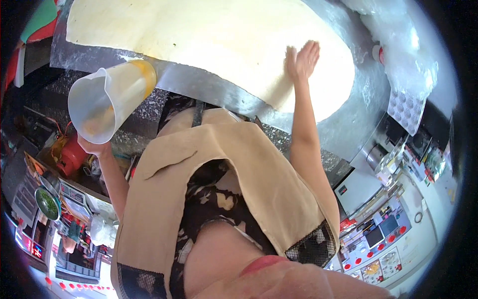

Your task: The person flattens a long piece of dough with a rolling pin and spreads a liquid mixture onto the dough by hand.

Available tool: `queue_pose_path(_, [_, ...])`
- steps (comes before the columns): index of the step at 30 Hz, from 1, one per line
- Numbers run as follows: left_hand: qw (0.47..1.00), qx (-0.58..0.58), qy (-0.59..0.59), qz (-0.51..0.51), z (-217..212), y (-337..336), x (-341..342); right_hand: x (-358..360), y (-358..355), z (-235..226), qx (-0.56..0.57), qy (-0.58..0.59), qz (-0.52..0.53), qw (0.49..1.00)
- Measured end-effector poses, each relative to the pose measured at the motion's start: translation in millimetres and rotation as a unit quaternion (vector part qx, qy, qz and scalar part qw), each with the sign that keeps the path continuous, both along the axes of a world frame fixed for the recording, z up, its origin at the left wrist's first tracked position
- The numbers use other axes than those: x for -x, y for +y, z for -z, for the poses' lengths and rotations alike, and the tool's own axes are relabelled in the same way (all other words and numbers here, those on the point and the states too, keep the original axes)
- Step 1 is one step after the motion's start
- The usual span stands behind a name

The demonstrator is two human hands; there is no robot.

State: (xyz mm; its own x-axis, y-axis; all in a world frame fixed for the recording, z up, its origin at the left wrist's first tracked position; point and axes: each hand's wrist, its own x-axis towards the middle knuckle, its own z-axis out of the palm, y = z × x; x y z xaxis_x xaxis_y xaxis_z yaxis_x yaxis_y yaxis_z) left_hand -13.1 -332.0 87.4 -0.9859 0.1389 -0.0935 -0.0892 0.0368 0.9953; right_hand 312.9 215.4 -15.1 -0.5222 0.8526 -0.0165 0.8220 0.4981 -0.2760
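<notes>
My left hand [94,146] is closed around a translucent plastic jug [122,92] at the left, beside the counter's front edge. The jug is tilted, its wide mouth toward me, and yellow liquid shows at its far end. A large, thin sheet of pale dough [214,45] lies spread over the shiny metal worktop [194,79]. Above the right part of the dough, or touching it, is my right hand [303,61]. Its fingers are stretched out and slightly blurred, with nothing held. A faint yellow sheen marks the dough's surface.
Clear plastic wrapping [398,45] is heaped at the far right, with a red-and-white cap [378,54] beside it. A white dimpled sheet [407,110] hangs by the worktop's right edge. Lower left are a red cylinder [72,155] and a bowl of chopped greens [47,203].
</notes>
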Motion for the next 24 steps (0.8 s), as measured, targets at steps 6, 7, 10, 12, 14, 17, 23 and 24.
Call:
queue_pose_path(6, [0.996,-0.056,-0.043,-0.054,-2,13,-6,138,-120,-15,0.061,-0.081,-0.317,0.943])
queue_pose_path(7, [1.0,-0.003,-0.015,-0.023,-2,9,-8,121,-140,-15,0.068,-0.078,-0.375,0.921])
queue_pose_path(10, [0.997,-0.041,-0.046,-0.036,-6,9,-21,73,-128,-14,0.132,-0.11,-0.316,0.933])
queue_pose_path(12, [0.998,0.054,0.017,0.008,1,-3,-23,54,-90,17,0.013,-0.076,-0.182,0.98])
queue_pose_path(14, [0.998,0.047,0.027,0.012,2,-5,-26,101,-56,2,0.008,-0.028,-0.076,0.997])
queue_pose_path(17, [0.987,0.116,0.1,0.053,5,5,-17,183,-62,21,-0.003,0.015,-0.142,0.99])
queue_pose_path(23, [0.992,0.017,0.117,0.044,5,-2,-30,197,-159,-7,0.075,-0.001,-0.522,0.85])
queue_pose_path(24, [0.992,0.015,0.119,0.038,11,-7,-31,190,-144,-11,0.11,-0.05,-0.504,0.855])
